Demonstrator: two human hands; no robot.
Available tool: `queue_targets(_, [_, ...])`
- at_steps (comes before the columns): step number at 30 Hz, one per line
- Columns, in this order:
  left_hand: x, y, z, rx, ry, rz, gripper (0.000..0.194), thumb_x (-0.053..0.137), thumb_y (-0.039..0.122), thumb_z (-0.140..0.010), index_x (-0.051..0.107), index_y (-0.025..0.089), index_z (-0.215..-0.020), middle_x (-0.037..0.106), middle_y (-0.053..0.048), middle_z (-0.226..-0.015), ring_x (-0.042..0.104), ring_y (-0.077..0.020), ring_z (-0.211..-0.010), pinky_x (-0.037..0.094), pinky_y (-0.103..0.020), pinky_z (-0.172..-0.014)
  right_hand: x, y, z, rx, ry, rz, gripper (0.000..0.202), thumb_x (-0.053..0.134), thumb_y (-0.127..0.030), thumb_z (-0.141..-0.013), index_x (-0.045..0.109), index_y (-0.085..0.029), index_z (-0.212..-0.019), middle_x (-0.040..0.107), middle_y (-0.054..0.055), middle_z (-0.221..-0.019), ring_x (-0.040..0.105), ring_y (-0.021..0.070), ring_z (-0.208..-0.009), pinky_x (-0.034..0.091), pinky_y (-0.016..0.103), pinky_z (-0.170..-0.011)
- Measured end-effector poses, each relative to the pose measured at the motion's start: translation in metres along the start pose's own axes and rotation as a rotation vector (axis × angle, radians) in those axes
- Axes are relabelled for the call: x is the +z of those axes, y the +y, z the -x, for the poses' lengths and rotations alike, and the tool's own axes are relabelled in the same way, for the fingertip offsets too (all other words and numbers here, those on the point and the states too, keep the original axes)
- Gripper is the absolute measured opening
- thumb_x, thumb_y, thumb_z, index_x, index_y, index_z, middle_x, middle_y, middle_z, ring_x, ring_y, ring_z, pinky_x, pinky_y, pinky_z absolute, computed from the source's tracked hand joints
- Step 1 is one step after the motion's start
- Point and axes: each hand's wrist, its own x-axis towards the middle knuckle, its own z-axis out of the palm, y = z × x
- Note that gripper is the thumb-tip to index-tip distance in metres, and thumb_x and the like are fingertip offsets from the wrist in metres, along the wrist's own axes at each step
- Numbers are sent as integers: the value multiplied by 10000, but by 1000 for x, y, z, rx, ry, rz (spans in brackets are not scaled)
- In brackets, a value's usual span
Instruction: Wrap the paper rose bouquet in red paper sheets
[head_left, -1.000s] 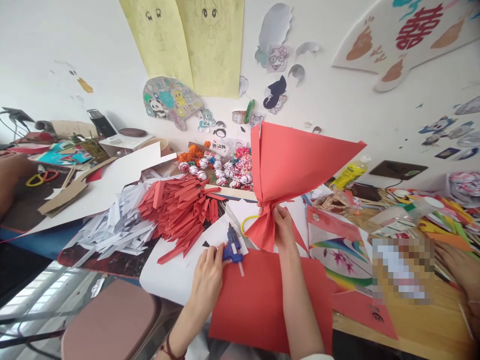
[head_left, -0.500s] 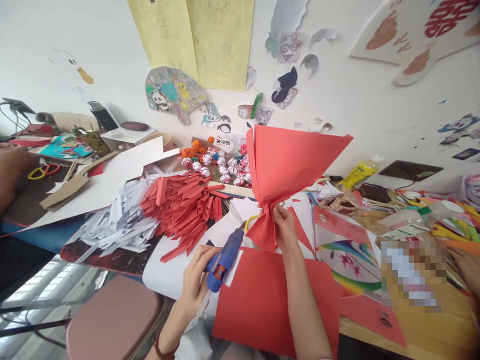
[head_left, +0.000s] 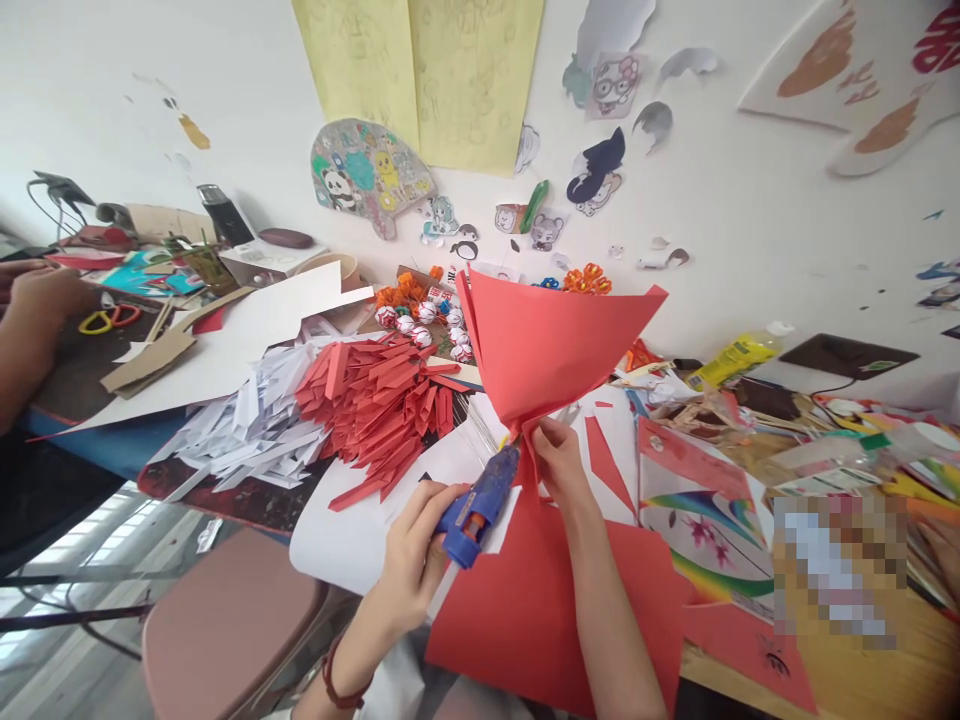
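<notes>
Keeping the left grip (head_left: 415, 545) wrapped round the blue glue gun (head_left: 484, 505) and the right grip (head_left: 560, 465) pinching the flared red paper (head_left: 559, 345) at its gathered neck, I have that paper upright past the flat red sheet (head_left: 630, 610). Gun's front end is right at the neck, can't tell if touching, so a hot drip or the tip could catch my right fingertips (head_left: 550, 432), they're that close. Slack pinch or a hard push from the gun could pop the folds open; stray drips might mark the sheet.
</notes>
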Motion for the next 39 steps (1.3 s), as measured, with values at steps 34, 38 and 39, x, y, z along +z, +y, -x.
queue_targets(34, [-4, 29, -15, -206, 56, -92, 290, 287, 215, -964, 535, 189, -1111, 531, -60, -903, 519, -170, -719, 427, -297, -629, 6, 3, 2, -98, 163, 121, 206, 813, -323, -688, 755, -223, -860, 754, 32, -822, 690, 199, -771, 555, 332, -739])
queue_targets(38, [-3, 32, -14, -188, 41, -204, 296, 327, 198, -963, 498, 182, -1204, 545, -81, -977, 560, -178, -798, 465, -292, -671, 9, 3, 2, -144, 239, 189, 233, 813, -323, -680, 752, -210, -876, 750, 39, -868, 686, 204, -806, 554, 339, -758])
queue_targets(39, [-2, 32, -13, -174, 34, -242, 311, 337, 192, -962, 482, 179, -1237, 548, -88, -1002, 568, -181, -823, 474, -293, -691, 11, 2, 2, -151, 249, 196, 236, 810, -327, -682, 751, -208, -877, 749, 40, -871, 685, 206, -808, 554, 338, -753])
